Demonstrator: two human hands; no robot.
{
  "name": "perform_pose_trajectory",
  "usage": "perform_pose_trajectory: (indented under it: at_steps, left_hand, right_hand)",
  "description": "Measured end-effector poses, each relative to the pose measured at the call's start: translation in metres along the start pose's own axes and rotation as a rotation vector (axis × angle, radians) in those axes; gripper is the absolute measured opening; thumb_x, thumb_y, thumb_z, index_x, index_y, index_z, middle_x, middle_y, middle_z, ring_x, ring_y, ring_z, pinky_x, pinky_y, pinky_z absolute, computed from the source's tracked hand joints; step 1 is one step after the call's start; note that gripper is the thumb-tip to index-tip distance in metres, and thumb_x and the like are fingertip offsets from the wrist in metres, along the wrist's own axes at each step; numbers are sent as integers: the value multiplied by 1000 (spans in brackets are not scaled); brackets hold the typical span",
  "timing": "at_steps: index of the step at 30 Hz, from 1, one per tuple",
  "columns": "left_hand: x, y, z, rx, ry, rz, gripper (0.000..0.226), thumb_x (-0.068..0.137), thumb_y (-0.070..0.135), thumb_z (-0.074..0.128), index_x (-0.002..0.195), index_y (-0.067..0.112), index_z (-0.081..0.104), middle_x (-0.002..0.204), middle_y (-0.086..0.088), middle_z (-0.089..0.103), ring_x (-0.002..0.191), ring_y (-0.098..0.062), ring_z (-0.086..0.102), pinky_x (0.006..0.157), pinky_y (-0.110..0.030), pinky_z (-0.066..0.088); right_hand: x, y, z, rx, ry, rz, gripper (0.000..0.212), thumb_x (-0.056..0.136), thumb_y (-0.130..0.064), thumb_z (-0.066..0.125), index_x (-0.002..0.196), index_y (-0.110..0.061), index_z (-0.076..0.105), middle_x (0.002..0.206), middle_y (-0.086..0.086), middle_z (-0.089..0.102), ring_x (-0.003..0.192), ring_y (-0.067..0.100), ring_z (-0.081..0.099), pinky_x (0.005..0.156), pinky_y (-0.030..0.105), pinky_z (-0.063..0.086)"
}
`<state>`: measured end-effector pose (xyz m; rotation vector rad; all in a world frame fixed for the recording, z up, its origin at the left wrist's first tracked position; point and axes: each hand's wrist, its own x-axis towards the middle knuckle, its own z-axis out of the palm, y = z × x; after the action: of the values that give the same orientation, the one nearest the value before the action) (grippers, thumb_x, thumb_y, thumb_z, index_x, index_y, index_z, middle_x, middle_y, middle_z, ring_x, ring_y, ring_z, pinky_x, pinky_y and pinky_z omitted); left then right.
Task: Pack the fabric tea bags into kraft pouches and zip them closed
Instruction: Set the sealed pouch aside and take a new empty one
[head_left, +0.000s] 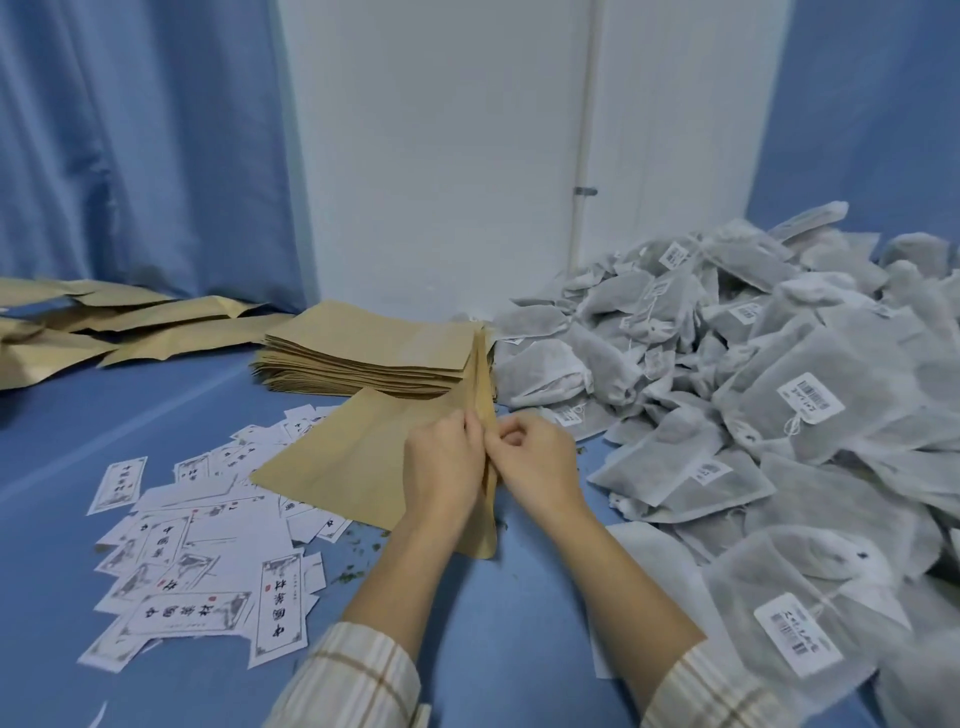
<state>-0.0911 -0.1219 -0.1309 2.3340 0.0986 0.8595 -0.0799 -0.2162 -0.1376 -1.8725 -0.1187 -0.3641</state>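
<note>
Blue cloth covers the desk (467, 623), with blue curtains and a white wall behind it. Far to the left of the stack of kraft pouches (363, 358), several loose pouches (130, 327) lie flat near the curtain. In front of the stack and to its left, many printed paper labels (197, 571) are scattered on the cloth. Just in front of the stack, one kraft pouch (343, 457) is held over the desk at its right edge. The left hand (441, 467) pinches this edge with curled fingers, and the right hand (535, 457) pinches the same edge from the other side, so each grip is closed on the pouch. To the right of the stack, a big heap of fabric tea bags (753, 415) with small barcode tags fills the desk.
</note>
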Motion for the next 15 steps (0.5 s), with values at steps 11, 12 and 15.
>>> perform_pose_trajectory:
  at_steps: [11,12,15]
  left_hand:
    - [-6,1,0,193,39,58,25,95,6,40,83,-5,58,76,-26,64,70,-39,62,55,-33,31]
    - [-5,-1,-1,233,36,70,24,96,7,39,85,-3,58,77,-24,65,71,-38,62,55,-32,31]
    - [-4,-2,-3,364,-10,117,20,97,9,39,93,2,58,84,-16,67,78,-34,63,57,-31,33]
  right_hand:
    - [2,12,7,-151,87,-87,9,87,-7,49,89,-12,41,74,-4,51,68,16,50,55,15,32]
    - [2,12,6,-177,76,-131,16,86,-7,51,97,-14,42,78,-5,50,67,12,50,55,16,31]
    - [8,11,4,-460,91,-366,23,83,-14,55,104,-19,48,93,-7,37,76,11,43,62,22,35]
